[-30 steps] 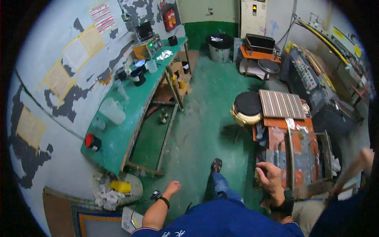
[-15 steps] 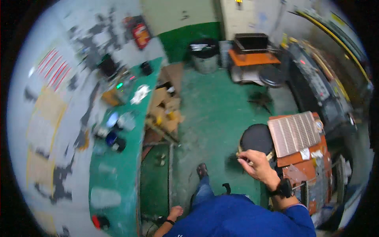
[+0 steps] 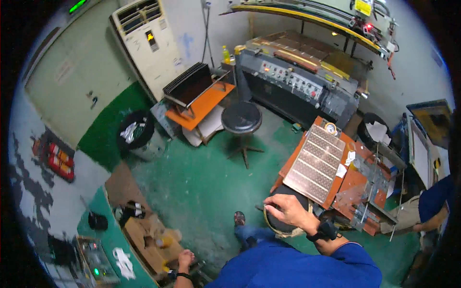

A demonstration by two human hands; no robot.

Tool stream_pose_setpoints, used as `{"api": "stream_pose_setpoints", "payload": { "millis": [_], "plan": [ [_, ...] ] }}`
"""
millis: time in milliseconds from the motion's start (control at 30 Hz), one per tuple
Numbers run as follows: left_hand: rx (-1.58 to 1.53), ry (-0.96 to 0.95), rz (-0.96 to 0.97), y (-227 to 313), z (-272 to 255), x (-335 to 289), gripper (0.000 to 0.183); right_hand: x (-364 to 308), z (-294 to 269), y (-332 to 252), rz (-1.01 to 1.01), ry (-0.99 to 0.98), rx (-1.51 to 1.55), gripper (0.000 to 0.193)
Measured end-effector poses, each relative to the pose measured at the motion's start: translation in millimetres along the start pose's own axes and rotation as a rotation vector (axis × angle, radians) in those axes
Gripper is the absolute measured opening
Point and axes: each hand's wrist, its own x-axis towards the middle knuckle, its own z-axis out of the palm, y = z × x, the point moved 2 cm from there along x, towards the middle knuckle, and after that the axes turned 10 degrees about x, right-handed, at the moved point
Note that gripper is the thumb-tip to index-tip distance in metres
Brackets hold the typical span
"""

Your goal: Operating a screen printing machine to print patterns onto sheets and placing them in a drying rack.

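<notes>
My right hand (image 3: 286,209) is raised in front of me, its fingers loosely bent with a gap to the thumb and nothing visible in them. Beneath it in the view is a round stool with a black seat (image 3: 272,222); I cannot tell whether they touch. Just beyond lies a copper-coloured panel (image 3: 314,163) with rows of small patterns, on an orange-brown tabletop (image 3: 294,154). Low on the left my left hand (image 3: 186,258) hangs with curled fingers, apparently holding nothing, close to cardboard boxes (image 3: 143,240) beside the green bench (image 3: 102,204).
A black round stool (image 3: 241,117) stands mid-floor. Behind it are an orange table (image 3: 201,110) with a black rack (image 3: 188,84) and a grey machine (image 3: 288,79). A bin (image 3: 149,146) stands by the door. At right, another person's arm (image 3: 434,221) and trousers show beside metal rods.
My view has swung to the right, bringing the grey machine and another person into sight. My right hand stays raised and my left stays low, both still bent at the fingers.
</notes>
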Motion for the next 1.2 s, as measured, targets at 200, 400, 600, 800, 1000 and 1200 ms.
{"api": "stream_pose_setpoints", "payload": {
  "millis": [200,400,600,800,1000,1200],
  "plan": [
    [0.103,0.008,0.112,135,-18,139,0.015,108,14,36,-0.008,0.039,-0.039,0.020],
    [0.364,-0.183,-0.027,255,25,230,0.011,185,-29,69,0.111,0.270,-0.120,0.018],
    [0.763,-0.330,0.357,395,110,370,0.017,217,-61,117,0.417,0.503,-0.208,0.016],
    [1.182,-0.331,0.684,543,258,454,0.030,242,-99,149,0.578,0.689,-0.221,0.018],
    [1.179,-0.384,0.898,671,414,479,0.026,241,-166,205,0.661,0.823,-0.306,0.018],
    [1.411,-0.562,0.797,686,468,530,0.039,259,-251,252,0.723,0.991,-0.287,0.016]
  ]
}}
